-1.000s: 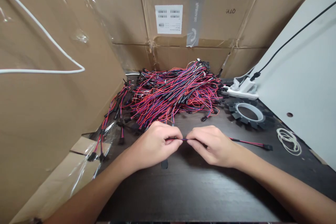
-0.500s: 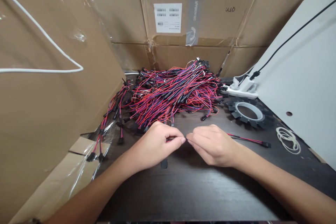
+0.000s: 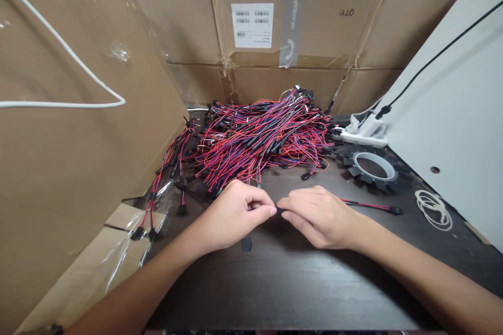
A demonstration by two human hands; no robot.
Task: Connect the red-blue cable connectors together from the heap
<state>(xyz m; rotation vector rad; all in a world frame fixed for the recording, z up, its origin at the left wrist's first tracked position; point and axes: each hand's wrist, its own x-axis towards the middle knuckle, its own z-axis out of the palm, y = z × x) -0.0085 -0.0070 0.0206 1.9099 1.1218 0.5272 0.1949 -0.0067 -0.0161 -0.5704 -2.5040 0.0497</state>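
Note:
Over the dark table, my left hand (image 3: 236,215) and my right hand (image 3: 318,217) pinch a thin wire cable, with their fingertips almost meeting. A short dark bit of it shows between the fingers; the rest there is hidden. The cable's red and black wires (image 3: 367,205) come out behind my right hand and end in a black connector (image 3: 396,210) on the table. Just under my left hand is a small flat black piece (image 3: 246,244), partly covered, whose kind I cannot make out.
A large heap of red and dark wire cables (image 3: 263,141) lies behind my hands. More cables (image 3: 155,188) hang at the left beside cardboard (image 3: 78,167). To the right are a ring with black tape strips (image 3: 375,166), a white cord coil (image 3: 433,210) and a power strip (image 3: 363,137).
The fingers of my right hand have shifted slightly at the pinch, and a dark bit of the cable now shows between both hands. Otherwise the hands stay almost in place.

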